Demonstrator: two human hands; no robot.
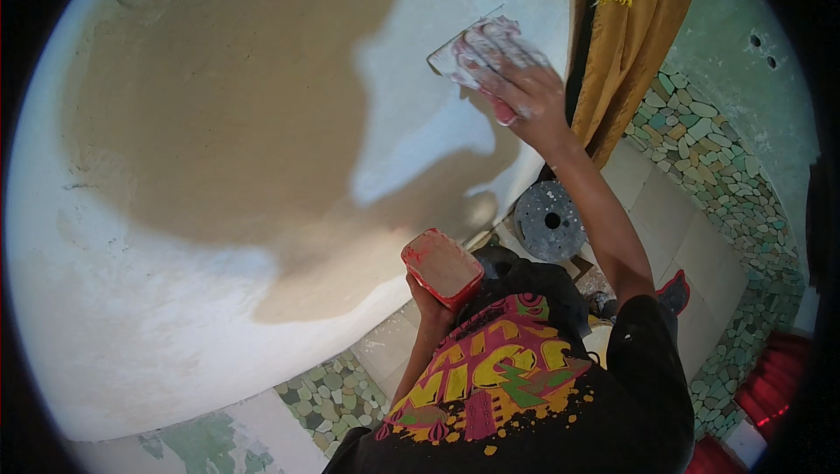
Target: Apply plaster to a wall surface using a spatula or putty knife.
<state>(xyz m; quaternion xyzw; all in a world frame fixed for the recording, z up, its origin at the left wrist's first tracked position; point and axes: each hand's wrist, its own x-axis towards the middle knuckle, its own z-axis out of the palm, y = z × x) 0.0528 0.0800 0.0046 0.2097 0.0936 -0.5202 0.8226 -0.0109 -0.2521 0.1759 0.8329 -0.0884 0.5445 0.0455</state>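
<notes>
My right hand (525,93) is raised against the plastered wall (219,124) and grips a flat putty blade (472,54) with a red handle, smeared with white filler. The blade lies flat on the wall near its right edge. My left hand (426,301) is held close to my chest and holds a small red rectangular tub (442,266) of pale filler, its open top tilted toward the wall. The wall has a large tan patch surrounded by white filler, part of it in my shadow.
A yellow-brown curtain (626,45) hangs just right of the blade. Below it a round grey disc with a centre hole (549,221) lies on the tiled floor (674,220), which has a pebble-mosaic border (709,150). Red steps (770,386) are at the lower right.
</notes>
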